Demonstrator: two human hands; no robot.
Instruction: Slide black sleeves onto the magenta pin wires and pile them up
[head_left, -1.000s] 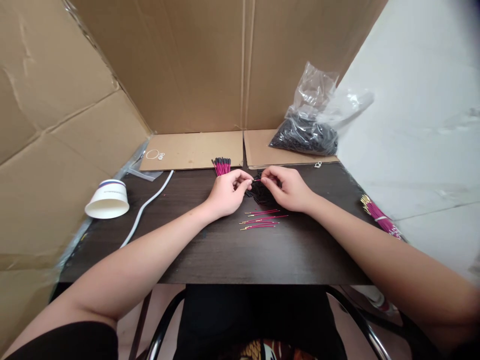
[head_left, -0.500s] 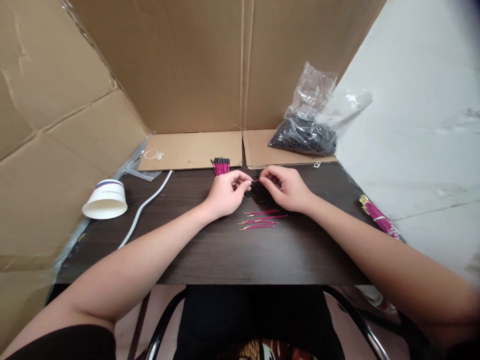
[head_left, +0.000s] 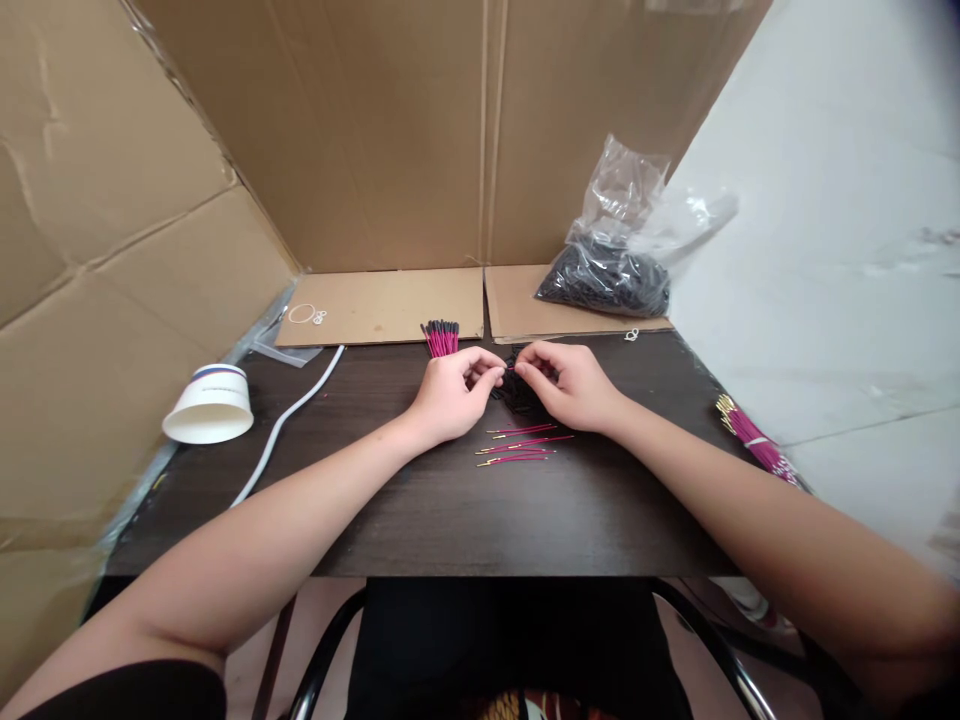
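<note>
My left hand (head_left: 460,392) is closed in a pinch at the middle of the table, its fingertips around a small black sleeve that they mostly hide. Facing it, my right hand (head_left: 568,383) pinches a thin magenta wire (head_left: 511,369); only a short bit of the wire shows between the two hands. Below and behind the fingertips lies a loose pile of black sleeves (head_left: 517,397). Several magenta wires with gold pin ends (head_left: 523,447) rest on the table nearer to me. Past my left hand is a bundle of magenta wires with black ends (head_left: 441,338).
A clear bag of black sleeves (head_left: 604,278) stands at the back right. At the right edge lies a tied bundle of gold-tipped wires (head_left: 754,437). On the left are a tipped paper cup (head_left: 208,405) and a white cable (head_left: 289,410). Cardboard walls (head_left: 375,130) enclose the back and left.
My fingertips have come slightly closer together, and less of the wire shows between them. The whole view has shifted a little downward in the picture.
</note>
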